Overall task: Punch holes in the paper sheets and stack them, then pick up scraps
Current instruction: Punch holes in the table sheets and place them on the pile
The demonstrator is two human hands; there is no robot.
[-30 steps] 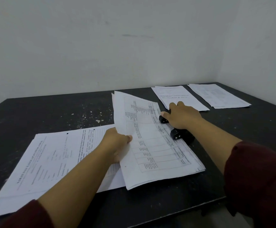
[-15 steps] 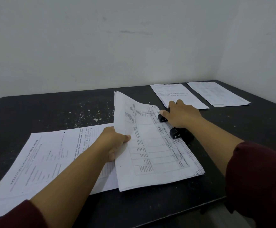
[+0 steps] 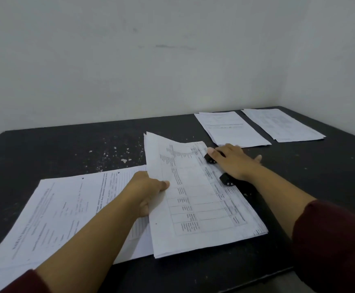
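My left hand pinches the left edge of a thin bundle of printed table sheets and lifts that edge a little off the black table. The bundle's right edge sits in a black hole punch. My right hand lies flat on top of the punch, fingers spread over it. A stack of punched sheets lies flat at the front left, partly under my left forearm. Small white paper scraps are scattered on the table behind that stack.
Two more paper stacks lie at the back right: one just behind my right hand, another near the corner wall. The table's front edge runs close below the bundle. White walls close the back and right.
My right hand has flattened and spread over the punch. The bundle's lower left corner has slid slightly toward the left stack. My left hand keeps its pinch.
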